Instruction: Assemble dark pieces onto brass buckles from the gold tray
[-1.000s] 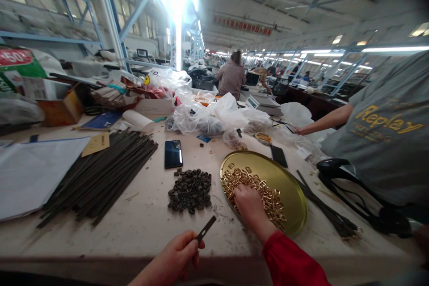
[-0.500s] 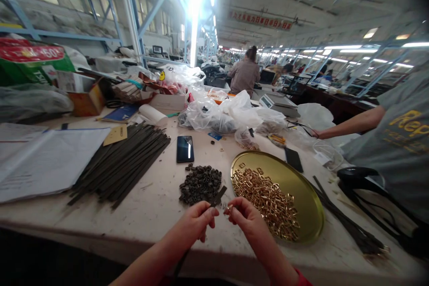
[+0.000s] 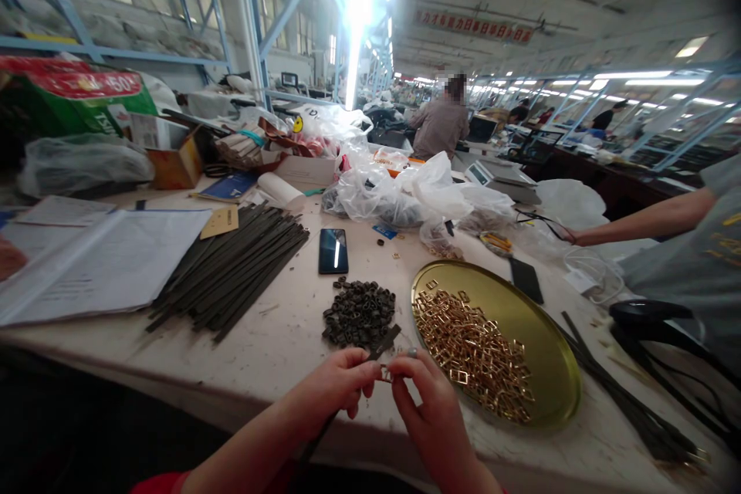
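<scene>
My left hand [image 3: 347, 382] is closed on a dark strap [image 3: 387, 341], whose end sticks out past the fingertips toward the upper right while the rest hangs below the hand. Close beside it, my right hand [image 3: 417, 386] pinches a small gold buckle [image 3: 384, 373] between thumb and fingers, right at the left fingertips. Whether the strap passes through the buckle is too small to tell. Behind my hands lies a pile of dark loops [image 3: 359, 314]. Many gold buckles [image 3: 475, 347] are heaped on the left part of a round gold tray [image 3: 549, 370].
Dark straps [image 3: 237, 270] lie beside papers [image 3: 109, 262] at the left. A phone [image 3: 333, 251] rests behind the loops, with plastic bags [image 3: 405, 193] farther back. More straps [image 3: 625, 394] are right of the tray. A person's arm [image 3: 648, 220] reaches in from the right.
The view has shifted, so the table's things appear farther right. My right hand has come up against my left fingertips with the buckle. A part of another person's hand now shows at the left edge.
</scene>
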The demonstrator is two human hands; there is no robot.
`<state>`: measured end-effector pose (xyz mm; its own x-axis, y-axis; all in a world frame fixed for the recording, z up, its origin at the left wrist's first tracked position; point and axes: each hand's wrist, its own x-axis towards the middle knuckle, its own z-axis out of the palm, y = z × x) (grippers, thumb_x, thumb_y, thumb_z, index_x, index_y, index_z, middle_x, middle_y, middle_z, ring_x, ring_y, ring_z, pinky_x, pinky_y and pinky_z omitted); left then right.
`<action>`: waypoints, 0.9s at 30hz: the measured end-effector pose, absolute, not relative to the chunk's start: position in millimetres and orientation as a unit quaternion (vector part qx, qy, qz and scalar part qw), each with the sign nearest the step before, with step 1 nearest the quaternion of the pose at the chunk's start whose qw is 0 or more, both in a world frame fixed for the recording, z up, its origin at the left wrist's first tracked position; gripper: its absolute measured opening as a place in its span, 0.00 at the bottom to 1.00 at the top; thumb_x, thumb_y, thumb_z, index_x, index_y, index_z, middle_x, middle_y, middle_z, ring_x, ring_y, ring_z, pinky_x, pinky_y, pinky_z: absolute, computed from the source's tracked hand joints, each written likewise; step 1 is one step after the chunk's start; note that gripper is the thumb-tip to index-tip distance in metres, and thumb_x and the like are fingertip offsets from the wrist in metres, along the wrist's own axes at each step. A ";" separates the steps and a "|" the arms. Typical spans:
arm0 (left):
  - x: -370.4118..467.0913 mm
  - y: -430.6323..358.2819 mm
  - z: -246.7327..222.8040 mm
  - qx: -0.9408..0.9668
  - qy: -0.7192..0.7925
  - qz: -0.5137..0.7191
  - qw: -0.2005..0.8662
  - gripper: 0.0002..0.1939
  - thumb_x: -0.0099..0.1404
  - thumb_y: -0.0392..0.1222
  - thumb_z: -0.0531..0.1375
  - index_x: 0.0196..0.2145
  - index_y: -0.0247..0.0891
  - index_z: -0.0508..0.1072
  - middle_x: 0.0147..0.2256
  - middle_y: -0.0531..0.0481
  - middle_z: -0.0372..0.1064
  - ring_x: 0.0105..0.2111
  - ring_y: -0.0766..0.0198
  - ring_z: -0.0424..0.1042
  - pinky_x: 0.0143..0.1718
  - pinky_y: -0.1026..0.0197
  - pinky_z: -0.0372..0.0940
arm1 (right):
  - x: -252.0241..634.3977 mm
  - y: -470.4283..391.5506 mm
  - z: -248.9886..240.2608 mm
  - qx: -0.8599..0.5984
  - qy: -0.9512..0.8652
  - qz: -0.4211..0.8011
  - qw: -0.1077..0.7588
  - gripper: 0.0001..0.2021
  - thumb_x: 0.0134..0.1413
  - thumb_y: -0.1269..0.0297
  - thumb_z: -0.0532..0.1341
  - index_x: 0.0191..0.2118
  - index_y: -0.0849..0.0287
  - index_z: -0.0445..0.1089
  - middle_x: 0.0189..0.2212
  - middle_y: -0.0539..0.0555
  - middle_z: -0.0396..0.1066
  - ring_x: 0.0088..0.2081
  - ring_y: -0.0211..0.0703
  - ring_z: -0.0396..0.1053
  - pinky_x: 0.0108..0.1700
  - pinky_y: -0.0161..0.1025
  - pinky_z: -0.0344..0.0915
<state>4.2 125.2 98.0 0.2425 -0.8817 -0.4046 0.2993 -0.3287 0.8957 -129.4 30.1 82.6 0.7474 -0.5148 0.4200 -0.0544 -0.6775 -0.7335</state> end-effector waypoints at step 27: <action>5.2 124.4 97.8 0.700 -0.316 -0.429 0.476 0.14 0.56 0.52 0.53 0.25 0.37 0.60 0.19 0.59 0.55 0.16 0.73 0.54 0.15 0.70 0.52 | -120.2 34.9 72.5 -0.428 0.288 -0.187 0.836 0.13 0.39 0.58 0.69 0.29 0.60 0.69 0.25 0.49 0.69 0.27 0.34 0.64 0.31 0.32 0.60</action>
